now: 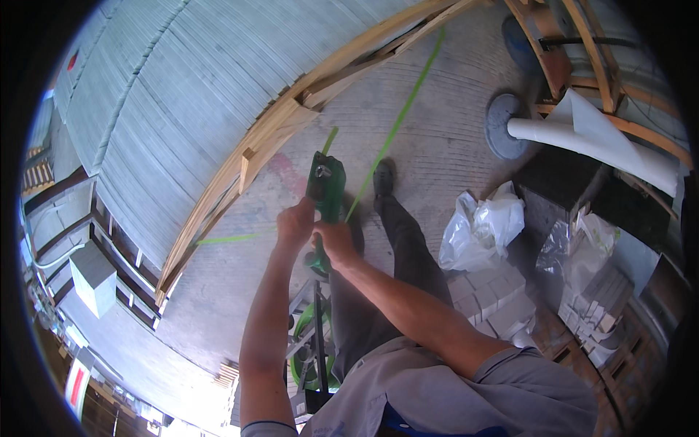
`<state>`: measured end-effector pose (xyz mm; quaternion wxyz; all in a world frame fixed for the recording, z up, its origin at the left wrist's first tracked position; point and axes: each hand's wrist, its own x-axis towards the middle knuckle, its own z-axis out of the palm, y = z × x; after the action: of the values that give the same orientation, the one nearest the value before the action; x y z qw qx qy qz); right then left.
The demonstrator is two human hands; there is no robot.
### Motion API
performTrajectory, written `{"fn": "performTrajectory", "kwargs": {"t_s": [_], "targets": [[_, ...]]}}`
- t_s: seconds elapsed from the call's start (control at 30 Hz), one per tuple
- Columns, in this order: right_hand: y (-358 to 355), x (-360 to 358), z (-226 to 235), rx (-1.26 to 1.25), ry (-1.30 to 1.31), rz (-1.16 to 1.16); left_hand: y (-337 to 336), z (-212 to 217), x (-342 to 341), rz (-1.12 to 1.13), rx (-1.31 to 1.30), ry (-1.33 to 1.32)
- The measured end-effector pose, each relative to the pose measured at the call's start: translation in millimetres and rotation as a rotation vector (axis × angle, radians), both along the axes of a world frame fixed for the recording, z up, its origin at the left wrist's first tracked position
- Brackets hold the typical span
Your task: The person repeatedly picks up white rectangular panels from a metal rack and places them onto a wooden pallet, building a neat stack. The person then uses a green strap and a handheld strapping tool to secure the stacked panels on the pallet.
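Note:
Both my hands hold a green strapping tool out in front of me, above the concrete floor. My left hand grips the tool's left side near the middle. My right hand is closed around its lower handle. A thin green plastic strap runs from the tool up and to the right across the floor, and another length of strap lies to the left under the wooden pallet. A tall stack of grey sheets rests on that pallet.
A reel of green strap on a dispenser stand stands by my legs. White plastic bags and stacked grey blocks lie to the right. A white paper roll and a wooden frame are at upper right.

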<state>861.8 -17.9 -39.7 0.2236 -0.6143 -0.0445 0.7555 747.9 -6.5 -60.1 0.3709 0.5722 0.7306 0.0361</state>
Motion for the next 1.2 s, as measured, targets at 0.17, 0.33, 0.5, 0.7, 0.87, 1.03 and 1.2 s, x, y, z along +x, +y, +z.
{"fn": "performTrajectory", "kwargs": {"t_s": [0.17,0.33,0.5,0.7,0.87,1.03,1.2], "targets": [[-3.6,1.1,1.9,0.020,0.078,-0.028,-5.5,-8.5,-4.9,0.017,-0.024,-0.110],[0.6,3.8,2.4,-0.015,0.111,-0.069,16.6,-7.4,-21.5,0.712,-0.427,-0.844],[7.0,9.3,8.3,-0.025,0.125,-0.048,50.6,-9.8,-15.9,0.732,-0.567,-0.882],[4.8,21.8,-5.3,0.092,0.202,0.061,74.1,-34.6,-2.8,0.760,-0.598,-0.855],[24.4,79.5,-65.1,0.114,0.251,0.365,73.8,-38.8,-0.7,0.735,-0.515,-0.693],[116.8,169.4,-186.7,0.172,-0.507,0.400,72.8,-46.0,8.7,0.684,-0.447,-0.616],[135.9,151.9,-276.2,0.232,-0.602,0.444,63.7,-56.1,7.2,0.551,-0.351,-0.603]]}}
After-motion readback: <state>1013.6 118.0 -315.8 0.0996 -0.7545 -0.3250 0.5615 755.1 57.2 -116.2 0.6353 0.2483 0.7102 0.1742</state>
